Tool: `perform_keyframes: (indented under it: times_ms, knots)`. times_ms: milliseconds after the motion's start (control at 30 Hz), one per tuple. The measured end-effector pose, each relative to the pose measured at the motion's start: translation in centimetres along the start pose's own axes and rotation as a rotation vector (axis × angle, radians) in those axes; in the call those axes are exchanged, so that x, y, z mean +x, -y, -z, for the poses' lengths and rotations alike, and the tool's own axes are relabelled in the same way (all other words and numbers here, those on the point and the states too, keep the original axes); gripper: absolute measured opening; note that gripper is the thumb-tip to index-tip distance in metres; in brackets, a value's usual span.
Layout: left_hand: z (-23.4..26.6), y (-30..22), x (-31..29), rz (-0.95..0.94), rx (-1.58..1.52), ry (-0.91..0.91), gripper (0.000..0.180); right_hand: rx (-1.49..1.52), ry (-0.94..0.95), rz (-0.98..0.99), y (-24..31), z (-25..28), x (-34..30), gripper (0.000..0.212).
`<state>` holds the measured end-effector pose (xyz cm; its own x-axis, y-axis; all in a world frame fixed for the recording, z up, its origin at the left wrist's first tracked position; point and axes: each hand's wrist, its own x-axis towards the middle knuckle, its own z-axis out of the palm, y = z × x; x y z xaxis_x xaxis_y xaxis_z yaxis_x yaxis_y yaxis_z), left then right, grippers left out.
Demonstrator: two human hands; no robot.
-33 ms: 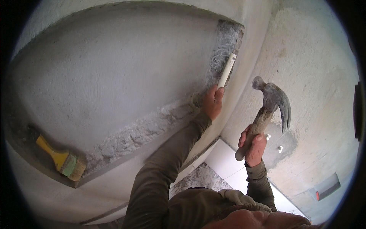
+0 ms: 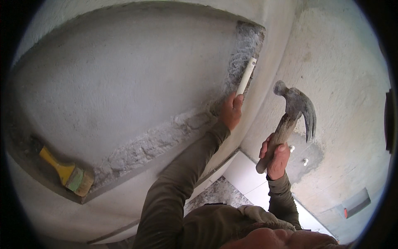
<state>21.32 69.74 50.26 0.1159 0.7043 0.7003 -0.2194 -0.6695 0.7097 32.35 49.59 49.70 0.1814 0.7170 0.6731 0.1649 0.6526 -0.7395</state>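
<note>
On niche ledge [image 2: 49, 182], seemingly 1 paintbrush [image 2: 66, 172].

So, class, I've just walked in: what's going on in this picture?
A person is working at a recessed niche in a plastered wall. The left hand holds a pale rod-like tool against the roughened strip at the niche's right edge. The right hand grips a claw hammer by its wooden handle, raised beside the tool and not touching it. A yellow-handled brush lies on the niche's ledge.
</note>
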Motion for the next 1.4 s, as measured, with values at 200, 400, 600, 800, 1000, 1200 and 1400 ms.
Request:
perform_keyframes:
  times_ms: [200, 400, 600, 800, 1000, 1200, 1400]
  knots:
    - [0.4, -0.6, 0.1, -0.043, 0.143, -0.041, 0.034, 0.009, -0.008, 0.077, 0.7, 0.0, 1.8, 0.064]
    - [0.4, -0.4, 0.8, -0.005, 0.217, 0.006, 0.035, -0.066, -0.032, 0.252, 1.6, 0.7, 4.2, 0.068]
    - [-0.7, 1.1, 0.8, 0.015, 0.260, -0.035, 0.042, -0.037, -0.249, 0.372, 0.4, -0.1, 6.0, 0.050]
    - [-0.4, 0.0, 0.5, 0.026, 0.256, -0.070, 0.042, -0.476, 0.047, 0.001, -5.1, 1.4, 9.6, 0.039]
    - [-0.5, 1.2, 0.7, 0.085, 0.135, -0.015, 0.044, 0.168, -0.057, 0.230, 1.3, 1.1, 6.7, 0.048]
    - [-0.3, 0.4, 0.5, 0.080, 0.185, -0.049, 0.048, -0.900, -0.071, 0.890, -7.8, 3.4, 11.8, 0.043]
    - [0.2, 1.7, 0.9, 0.041, 0.173, -0.079, 0.045, -0.311, 0.166, 0.164, 0.1, 0.4, 8.0, 0.040]
